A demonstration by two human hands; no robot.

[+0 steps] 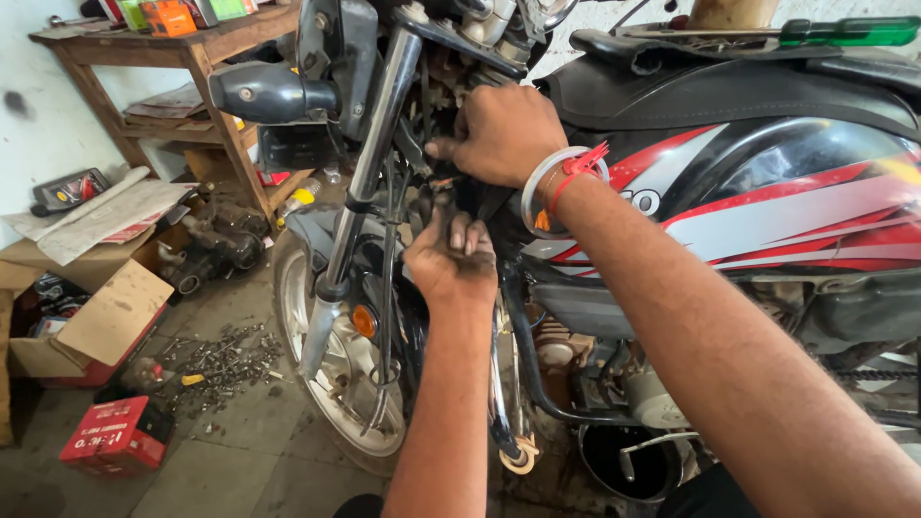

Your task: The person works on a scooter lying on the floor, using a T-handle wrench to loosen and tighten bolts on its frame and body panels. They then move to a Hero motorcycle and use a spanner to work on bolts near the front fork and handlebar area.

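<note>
R hand (499,129) curled narrow, fingers pressed into the motorcycle (767,182) frame behind the fork (369,163), grip unclear. L hand (451,254) just below, fingers bent into the same gap, holding what: can't tell. Front wheel (326,374) beneath; loose bolts (225,360) on floor.

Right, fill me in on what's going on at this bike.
A person has both bare hands in the gap behind the steering head of a red, black and silver motorcycle. The right hand, with bangle and red thread at the wrist, reaches in from above; the grimy left hand works just below. What the fingers grip is hidden. A green-handled screwdriver lies on top of the bike.
</note>
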